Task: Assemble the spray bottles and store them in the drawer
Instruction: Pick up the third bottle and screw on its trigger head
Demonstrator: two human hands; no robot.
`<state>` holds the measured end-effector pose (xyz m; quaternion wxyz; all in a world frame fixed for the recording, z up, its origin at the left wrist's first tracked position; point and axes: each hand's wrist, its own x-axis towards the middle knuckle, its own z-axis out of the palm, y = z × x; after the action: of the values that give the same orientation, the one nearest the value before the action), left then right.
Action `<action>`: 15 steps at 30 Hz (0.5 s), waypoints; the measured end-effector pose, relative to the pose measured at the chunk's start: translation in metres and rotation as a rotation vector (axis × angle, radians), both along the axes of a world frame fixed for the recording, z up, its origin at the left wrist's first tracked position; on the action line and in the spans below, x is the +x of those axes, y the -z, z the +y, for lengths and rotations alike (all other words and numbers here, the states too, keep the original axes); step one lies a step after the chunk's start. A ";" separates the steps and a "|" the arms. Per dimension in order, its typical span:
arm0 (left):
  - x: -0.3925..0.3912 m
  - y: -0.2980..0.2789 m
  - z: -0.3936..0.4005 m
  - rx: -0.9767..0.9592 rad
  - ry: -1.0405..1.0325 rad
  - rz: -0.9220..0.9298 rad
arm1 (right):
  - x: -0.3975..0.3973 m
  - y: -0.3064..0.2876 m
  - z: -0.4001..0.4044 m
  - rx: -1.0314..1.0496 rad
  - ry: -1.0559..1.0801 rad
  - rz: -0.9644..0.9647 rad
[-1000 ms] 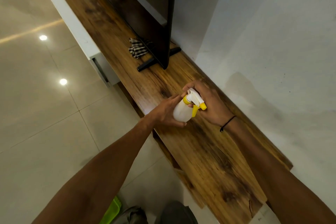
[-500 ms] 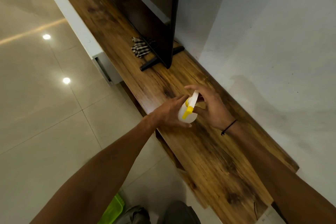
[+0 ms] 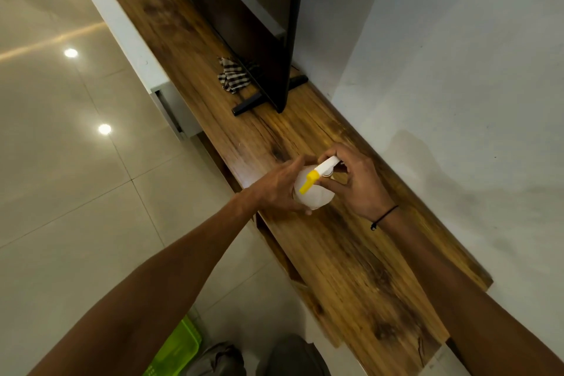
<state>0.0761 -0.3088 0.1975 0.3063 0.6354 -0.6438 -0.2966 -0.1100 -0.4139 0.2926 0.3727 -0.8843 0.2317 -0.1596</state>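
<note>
A white spray bottle [image 3: 314, 197] stands on the wooden cabinet top [image 3: 351, 253]. My left hand [image 3: 280, 189] wraps around the bottle's round body from the left. My right hand [image 3: 357, 180] pinches the white and yellow spray head [image 3: 320, 172] on top of the bottle; its yellow trigger points toward me and to the left. An open white drawer [image 3: 174, 113] sticks out of the cabinet front further back on the left.
A flat television [image 3: 259, 24] on black feet stands on the cabinet behind the bottle, with a checked cloth [image 3: 233, 76] beside its foot. A white wall runs along the right. A green plastic basket [image 3: 180, 348] sits on the tiled floor near my knees.
The spray head has turned on the bottle: its yellow trigger swung from pointing right to pointing toward me and left. Both hands kept their hold in the same spot.
</note>
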 end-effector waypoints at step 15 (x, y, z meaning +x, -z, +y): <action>0.008 0.004 0.002 0.118 -0.006 0.128 | -0.003 0.001 -0.002 -0.091 0.235 0.060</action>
<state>0.0840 -0.3066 0.1930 0.3097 0.6339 -0.6025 -0.3732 -0.1130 -0.4159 0.2917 0.3040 -0.8713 0.3375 -0.1861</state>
